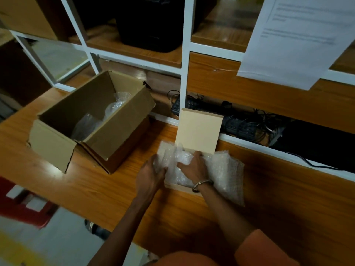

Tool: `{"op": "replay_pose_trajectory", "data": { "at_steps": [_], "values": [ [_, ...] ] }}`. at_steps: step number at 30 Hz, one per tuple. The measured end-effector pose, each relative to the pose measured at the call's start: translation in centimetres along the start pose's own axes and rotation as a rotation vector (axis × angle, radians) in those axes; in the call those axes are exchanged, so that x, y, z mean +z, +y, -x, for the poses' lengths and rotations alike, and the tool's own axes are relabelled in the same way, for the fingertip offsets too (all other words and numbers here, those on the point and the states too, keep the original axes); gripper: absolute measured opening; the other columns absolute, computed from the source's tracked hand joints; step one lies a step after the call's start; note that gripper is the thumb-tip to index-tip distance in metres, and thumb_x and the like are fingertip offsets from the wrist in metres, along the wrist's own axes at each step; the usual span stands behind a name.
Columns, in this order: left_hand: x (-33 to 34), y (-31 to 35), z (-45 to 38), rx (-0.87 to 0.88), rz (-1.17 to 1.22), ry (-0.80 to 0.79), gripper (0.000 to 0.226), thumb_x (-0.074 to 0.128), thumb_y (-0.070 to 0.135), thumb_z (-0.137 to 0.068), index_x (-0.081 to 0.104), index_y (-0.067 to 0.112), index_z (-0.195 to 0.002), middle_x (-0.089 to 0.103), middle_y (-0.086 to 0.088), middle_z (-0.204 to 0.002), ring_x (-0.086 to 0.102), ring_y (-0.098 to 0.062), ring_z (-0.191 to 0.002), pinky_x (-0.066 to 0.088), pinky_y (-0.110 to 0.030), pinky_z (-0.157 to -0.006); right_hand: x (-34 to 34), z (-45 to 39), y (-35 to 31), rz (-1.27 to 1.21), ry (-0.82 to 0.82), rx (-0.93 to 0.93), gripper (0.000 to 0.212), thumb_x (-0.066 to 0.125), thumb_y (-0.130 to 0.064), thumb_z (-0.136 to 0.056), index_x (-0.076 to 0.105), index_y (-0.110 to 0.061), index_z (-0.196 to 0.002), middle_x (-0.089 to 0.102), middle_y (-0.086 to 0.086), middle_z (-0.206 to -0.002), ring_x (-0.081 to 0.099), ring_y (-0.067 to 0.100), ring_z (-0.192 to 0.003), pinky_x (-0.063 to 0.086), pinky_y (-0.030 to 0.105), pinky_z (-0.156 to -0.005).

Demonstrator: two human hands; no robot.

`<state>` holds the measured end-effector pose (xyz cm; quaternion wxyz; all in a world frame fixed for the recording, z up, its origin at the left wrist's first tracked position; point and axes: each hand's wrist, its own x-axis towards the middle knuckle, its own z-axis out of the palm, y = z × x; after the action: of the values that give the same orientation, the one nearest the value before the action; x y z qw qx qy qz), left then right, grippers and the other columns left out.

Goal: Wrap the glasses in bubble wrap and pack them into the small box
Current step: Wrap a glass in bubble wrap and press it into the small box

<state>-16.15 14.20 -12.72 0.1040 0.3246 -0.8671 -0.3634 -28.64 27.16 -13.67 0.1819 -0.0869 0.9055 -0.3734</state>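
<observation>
A small pale box [178,187] sits on the wooden table with its lid [199,130] standing upright at the back. Bubble wrap [224,173] fills it and spills over its right side. My left hand [151,175] grips the wrap at the box's left edge. My right hand [194,166], a bracelet on its wrist, presses down on the wrap in the middle of the box. No glass shows through the wrap here. A larger open cardboard box [115,135] stands to the left and holds bubble-wrapped bundles [115,106].
The wooden table [96,189] runs along a white-framed shelf unit [185,73]. Cables and a power strip [240,125] lie in the shelf behind the small box. A printed sheet [295,39] hangs at the upper right. The floor lies beyond the table's front edge.
</observation>
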Motion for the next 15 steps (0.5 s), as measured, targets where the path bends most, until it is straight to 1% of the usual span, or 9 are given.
{"op": "replay_pose_trajectory", "data": {
  "at_steps": [2,3,5,7,8,9,11,13,15],
  "values": [
    [-0.1,-0.3,-0.2,0.002,0.017,-0.019,0.069,0.073,0.049,-0.097,0.05,0.018,-0.154,0.07,-0.01,-0.137,0.073,-0.024,-0.112,0.057,-0.028,-0.077,0.0,1.1,0.0,0.037,-0.025,-0.016,0.09,0.082,-0.044,-0.083,0.031,-0.02,-0.152,0.061,0.015,-0.139,0.065,0.039,-0.119,0.058,0.045,-0.091],
    [-0.2,-0.5,-0.3,0.008,0.023,-0.027,0.069,0.072,0.051,-0.097,0.05,0.018,-0.154,0.07,-0.01,-0.137,0.073,-0.024,-0.111,0.059,-0.03,-0.078,0.1,1.6,0.2,0.072,-0.062,-0.031,0.089,0.079,-0.038,-0.083,0.027,-0.028,-0.155,0.061,0.015,-0.138,0.066,0.038,-0.114,0.06,0.046,-0.087],
    [-0.4,-0.6,-0.3,0.01,0.024,-0.039,0.07,0.071,0.053,-0.098,0.051,0.016,-0.154,0.07,-0.011,-0.138,0.072,-0.025,-0.114,0.059,-0.033,-0.082,0.4,2.1,0.5,0.177,-0.187,-0.056,0.101,0.075,-0.024,-0.081,0.016,-0.039,-0.162,0.053,0.018,-0.144,0.066,0.038,-0.108,0.06,0.042,-0.08],
    [-0.4,-0.7,-0.3,0.008,0.035,-0.046,0.07,0.072,0.051,-0.098,0.052,0.014,-0.154,0.068,-0.011,-0.142,0.07,-0.027,-0.12,0.057,-0.032,-0.086,0.6,2.0,0.8,0.292,-0.245,-0.088,0.107,0.075,-0.02,-0.085,0.009,-0.041,-0.166,0.034,0.024,-0.159,0.066,0.041,-0.11,0.059,0.041,-0.083],
    [-0.4,-0.9,-0.3,0.013,0.046,-0.046,0.07,0.072,0.05,-0.098,0.052,0.014,-0.154,0.067,-0.011,-0.144,0.07,-0.027,-0.122,0.057,-0.033,-0.088,0.7,1.8,0.8,0.331,-0.242,-0.098,0.106,0.076,-0.022,-0.087,0.008,-0.041,-0.166,0.025,0.025,-0.163,0.067,0.042,-0.109,0.06,0.042,-0.086],
    [-0.6,-0.9,-0.4,0.015,0.054,-0.049,0.07,0.073,0.05,-0.097,0.053,0.015,-0.154,0.067,-0.01,-0.144,0.07,-0.026,-0.122,0.059,-0.036,-0.09,0.8,1.7,0.7,0.365,-0.233,-0.108,0.105,0.076,-0.024,-0.088,0.008,-0.042,-0.166,0.021,0.026,-0.165,0.068,0.042,-0.107,0.06,0.042,-0.088],
    [-0.7,-0.9,-0.6,0.01,0.06,-0.052,0.07,0.075,0.048,-0.095,0.054,0.016,-0.154,0.067,-0.009,-0.146,0.069,-0.027,-0.124,0.06,-0.038,-0.094,1.1,1.3,0.3,0.422,-0.217,-0.124,0.102,0.077,-0.029,-0.09,0.01,-0.044,-0.165,0.02,0.026,-0.163,0.07,0.04,-0.105,0.06,0.041,-0.089],
    [-0.7,-1.0,-0.9,0.001,0.055,-0.055,0.071,0.076,0.048,-0.095,0.055,0.014,-0.154,0.066,-0.009,-0.146,0.069,-0.027,-0.126,0.058,-0.035,-0.093,1.8,1.0,-0.1,0.476,-0.196,-0.127,0.1,0.077,-0.033,-0.09,0.013,-0.045,-0.165,0.022,0.026,-0.161,0.07,0.038,-0.106,0.058,0.038,-0.088],
    [-0.7,-1.3,-1.1,-0.006,0.06,-0.068,0.074,0.077,0.051,-0.094,0.055,0.014,-0.153,0.067,-0.008,-0.145,0.069,-0.027,-0.125,0.057,-0.033,-0.092,2.5,1.0,-0.5,0.505,-0.151,-0.132,0.099,0.079,-0.035,-0.089,0.016,-0.044,-0.165,0.029,0.024,-0.155,0.069,0.035,-0.105,0.058,0.036,-0.087]
  ]
}}
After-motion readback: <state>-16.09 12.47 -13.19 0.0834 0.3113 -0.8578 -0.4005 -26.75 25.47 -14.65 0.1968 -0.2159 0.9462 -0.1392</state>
